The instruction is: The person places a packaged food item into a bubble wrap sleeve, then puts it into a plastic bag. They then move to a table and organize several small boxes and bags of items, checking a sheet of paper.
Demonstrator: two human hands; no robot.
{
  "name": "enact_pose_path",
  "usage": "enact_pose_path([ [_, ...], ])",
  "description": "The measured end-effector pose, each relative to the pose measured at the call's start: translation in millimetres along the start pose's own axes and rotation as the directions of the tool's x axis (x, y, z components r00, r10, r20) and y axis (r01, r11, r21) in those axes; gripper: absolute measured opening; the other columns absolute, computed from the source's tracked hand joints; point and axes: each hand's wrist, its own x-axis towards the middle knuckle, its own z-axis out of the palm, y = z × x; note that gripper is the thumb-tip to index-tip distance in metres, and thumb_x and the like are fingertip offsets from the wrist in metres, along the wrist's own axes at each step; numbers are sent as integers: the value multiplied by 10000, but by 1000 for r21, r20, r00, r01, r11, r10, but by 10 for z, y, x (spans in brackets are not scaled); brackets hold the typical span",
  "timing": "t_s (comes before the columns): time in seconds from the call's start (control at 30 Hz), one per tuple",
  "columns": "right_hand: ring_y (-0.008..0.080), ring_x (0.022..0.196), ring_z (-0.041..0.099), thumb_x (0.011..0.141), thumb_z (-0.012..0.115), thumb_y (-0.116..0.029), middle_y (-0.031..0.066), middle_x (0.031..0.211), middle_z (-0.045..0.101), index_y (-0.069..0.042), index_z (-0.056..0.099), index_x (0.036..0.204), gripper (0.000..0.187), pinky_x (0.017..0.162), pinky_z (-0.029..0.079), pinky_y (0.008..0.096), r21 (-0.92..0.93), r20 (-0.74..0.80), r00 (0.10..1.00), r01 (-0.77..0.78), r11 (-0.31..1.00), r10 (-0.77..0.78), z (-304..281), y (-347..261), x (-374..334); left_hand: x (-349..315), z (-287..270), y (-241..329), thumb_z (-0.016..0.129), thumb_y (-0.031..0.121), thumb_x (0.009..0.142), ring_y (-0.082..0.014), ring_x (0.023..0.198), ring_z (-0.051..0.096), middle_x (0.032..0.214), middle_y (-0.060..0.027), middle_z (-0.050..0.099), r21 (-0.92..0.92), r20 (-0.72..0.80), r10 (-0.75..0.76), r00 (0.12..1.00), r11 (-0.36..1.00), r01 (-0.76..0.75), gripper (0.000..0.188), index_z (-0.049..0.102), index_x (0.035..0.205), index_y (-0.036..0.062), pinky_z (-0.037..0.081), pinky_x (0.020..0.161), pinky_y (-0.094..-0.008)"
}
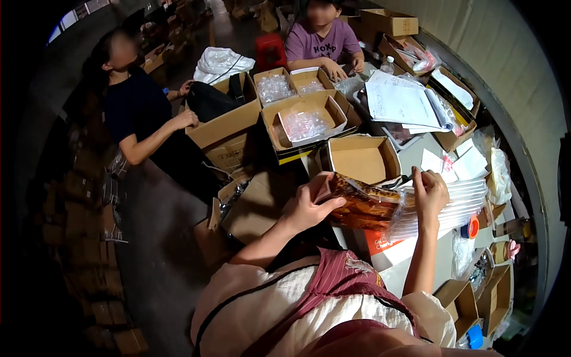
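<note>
My left hand (pixel 310 207) is closed round the left end of a glossy brown-and-amber patterned package (pixel 370 208), thumb on the near side. Joined to the package's right end is a clear air-column cushioning bag (pixel 461 201) with long ribs, stretching to the right. How far the package sits inside it I cannot tell. My right hand (pixel 429 193) pinches the bag's upper edge, fingertips together. Both things are held above the table, over a red-and-white box (pixel 389 253). Just beyond them stands an open shallow cardboard box (pixel 395 169).
Cartons with clear plastic pieces, including one box (pixel 295 156), stand ahead. A notepad (pixel 404 101) lies on a bin to the right. A tape roll (pixel 470 227) is right of the bag. One person (pixel 143 113) stands left by a carton; another (pixel 324 44) sits opposite.
</note>
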Motion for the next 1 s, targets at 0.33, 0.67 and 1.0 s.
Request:
enact_pose_path([
  [0.33, 349, 1289, 527, 982, 641, -218, 220, 1368, 584, 20, 599, 1337, 431, 1110, 379, 446, -102, -243, 968, 36, 994, -60, -775, 2124, -59, -25, -11, -218, 755, 29, 875, -62, 1010, 581, 1098, -26, 669, -44, -1, 53, 999, 998, -53, 397, 582, 1230, -10, 473, 939, -254],
  [0.67, 341, 1434, 362, 963, 615, -525, 156, 1549, 414, -72, 349, 1549, 787, 1165, 268, 571, 750, 284, 583, -630, 203, 762, -676, 3148, -1050, -35, -56, -359, 778, 46, 846, -81, 1102, 578, 1171, -34, 647, -246, -96, -37, 995, 969, 12, 485, 582, 1284, -22, 456, 1040, -294],
  [1.0, 344, 1430, 366, 948, 647, -482, 156, 1547, 417, -70, 363, 1540, 775, 1168, 265, 579, 873, -37, 553, -387, 296, 832, -1014, 2861, -1460, 176, -349, -235, 795, -58, 691, -145, 972, 656, 1049, -32, 725, -478, -197, -302, 933, 860, 178, 478, 684, 1149, 28, 487, 962, -306],
])
